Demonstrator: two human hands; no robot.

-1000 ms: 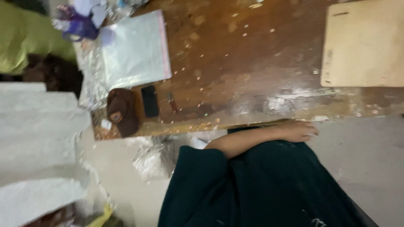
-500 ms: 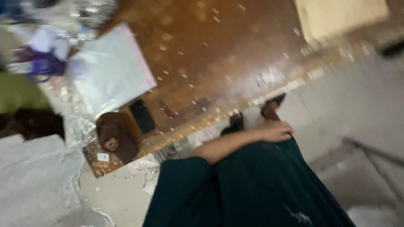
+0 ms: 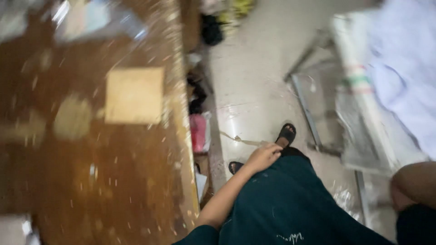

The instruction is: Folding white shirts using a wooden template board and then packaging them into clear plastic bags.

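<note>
My left hand [image 3: 264,156] lies against the dark green garment [image 3: 290,204] at my thigh, fingers loosely stretched and nothing in them. The bare forearm runs down to the sleeve at the bottom edge. Just past the fingers, two black sandals [image 3: 286,134] show on the pale floor. A bare forearm or elbow [image 3: 412,183] shows at the right edge, but no hand is seen there. The whole view is blurred.
A brown wooden table [image 3: 91,172] flecked with crumbs fills the left, with a pale square board [image 3: 134,95] and a clear plastic bag [image 3: 97,20] on it. A pink item [image 3: 198,132] sits under its edge. A metal frame with a wrapped roll [image 3: 361,95] and white cloth [image 3: 406,63] stands at the right.
The view has swung round, so the table now lies on the left and the floor and metal frame come into view. The brown cap and dark phone are out of sight. My left hand stays on the garment.
</note>
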